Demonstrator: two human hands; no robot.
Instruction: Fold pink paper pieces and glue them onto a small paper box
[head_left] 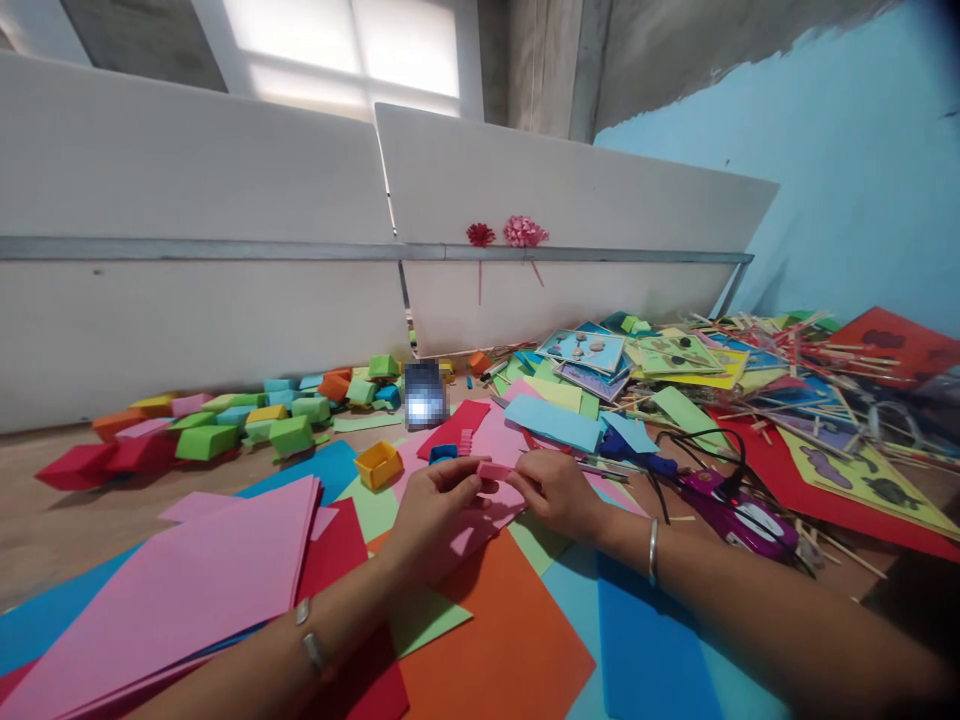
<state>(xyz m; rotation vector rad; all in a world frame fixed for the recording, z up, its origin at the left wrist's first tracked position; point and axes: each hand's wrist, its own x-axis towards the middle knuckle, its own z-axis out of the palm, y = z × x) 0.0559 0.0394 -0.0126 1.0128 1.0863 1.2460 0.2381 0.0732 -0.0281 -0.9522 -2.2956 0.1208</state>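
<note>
Head view — both forearms angle inward, left hand (433, 500) and right hand (556, 492) fingers pinched on pink folded paper (493, 471).

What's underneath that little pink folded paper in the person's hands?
A pink sheet lies under the folded paper, over an orange sheet. The left hand and right hand cover the rest.

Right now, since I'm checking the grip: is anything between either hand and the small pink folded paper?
Nothing visible does. The left hand and the right hand both pinch the pink folded paper directly at its ends, fingertips touching it.
</note>
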